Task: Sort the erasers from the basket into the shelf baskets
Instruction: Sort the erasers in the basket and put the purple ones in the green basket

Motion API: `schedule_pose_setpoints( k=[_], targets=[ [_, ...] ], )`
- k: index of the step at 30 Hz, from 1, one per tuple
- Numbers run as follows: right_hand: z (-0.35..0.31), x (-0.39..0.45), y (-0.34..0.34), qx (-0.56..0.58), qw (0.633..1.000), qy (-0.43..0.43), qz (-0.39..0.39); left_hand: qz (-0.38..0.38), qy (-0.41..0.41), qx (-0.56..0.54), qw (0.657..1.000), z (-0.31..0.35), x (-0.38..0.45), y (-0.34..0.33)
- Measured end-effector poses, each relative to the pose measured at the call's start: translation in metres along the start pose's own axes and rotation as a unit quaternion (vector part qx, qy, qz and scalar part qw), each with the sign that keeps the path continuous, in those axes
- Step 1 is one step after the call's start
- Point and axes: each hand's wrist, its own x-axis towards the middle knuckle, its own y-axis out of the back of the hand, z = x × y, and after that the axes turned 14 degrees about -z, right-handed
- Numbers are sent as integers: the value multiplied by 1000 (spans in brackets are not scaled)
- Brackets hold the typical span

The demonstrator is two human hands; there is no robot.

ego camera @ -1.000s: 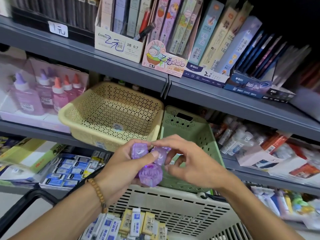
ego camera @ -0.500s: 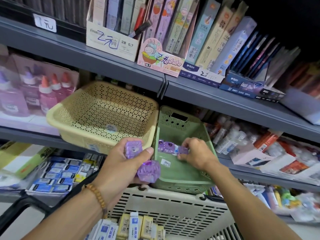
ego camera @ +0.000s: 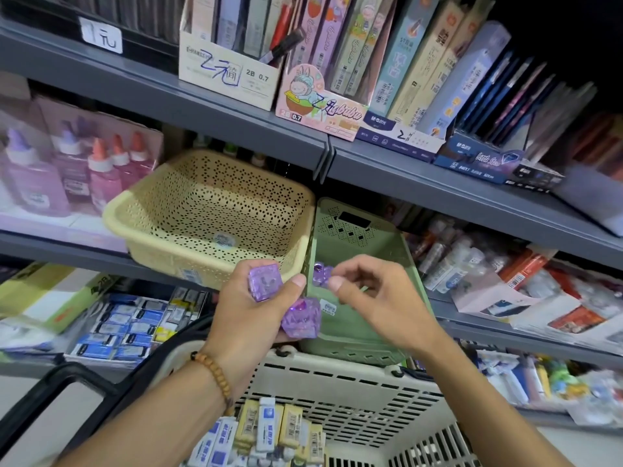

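Note:
My left hand [ego camera: 256, 318] grips two purple faceted erasers: one [ego camera: 265, 282] under the thumb, another [ego camera: 301, 317] lower in the palm. My right hand [ego camera: 374, 298] hovers empty, fingers apart, over the front of the green shelf basket [ego camera: 364, 254], its fingertips close to my left thumb. More purple erasers [ego camera: 320, 273] lie inside the green basket, partly hidden behind my hands. Left of it stands a yellow perforated shelf basket [ego camera: 209, 214], which looks empty. Below, a beige slotted basket [ego camera: 354, 392] holds several wrapped white and yellow erasers [ego camera: 266, 429].
The grey shelf board [ego camera: 236, 106] above carries boxes of pencil leads. Glue bottles [ego camera: 70, 170] stand left of the yellow basket. Packaged stationery [ego camera: 505, 281] fills the shelf right of the green basket. Blue eraser packs [ego camera: 124, 328] sit lower left. A black handle [ego camera: 60, 382] curves at bottom left.
My right hand dropped a purple eraser into the green basket, then drew back empty toward my left hand. My left hand still holds two erasers.

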Motion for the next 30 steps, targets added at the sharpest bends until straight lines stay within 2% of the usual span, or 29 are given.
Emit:
schedule_pose_setpoints(
  k=[3, 8, 12, 15, 17, 20, 25, 30],
  targets=[
    [-20, -17, -19, 9, 998, 21, -60, 11, -12, 6, 1000, 2, -3, -4],
    [-21, -24, -21, -107, 993, 17, -39, -20, -10, 4, 1000, 1, -6, -7],
    [-17, -27, -6, -113, 989, 20, -88, -68, 19, 26, 997, 1, -6, -8],
    [-1, -19, 24, -128, 990, -56, -33, -49, 54, 51, 996, 4, -3, -4],
    [16, -8, 44, -215, 968, -127, -3, -38, 67, 60, 995, 5, -2, -2],
    [40, 9, 53, -333, 922, -197, -24, -65, 76, 83, 991, 6, -3, 0],
    [64, 35, 48, -419, 867, -264, -58, -78, 69, 105, 989, 9, -4, 3],
    [76, 51, 42, -401, 872, -271, -72, -80, 61, 129, 987, 8, -3, 6]
  ],
)
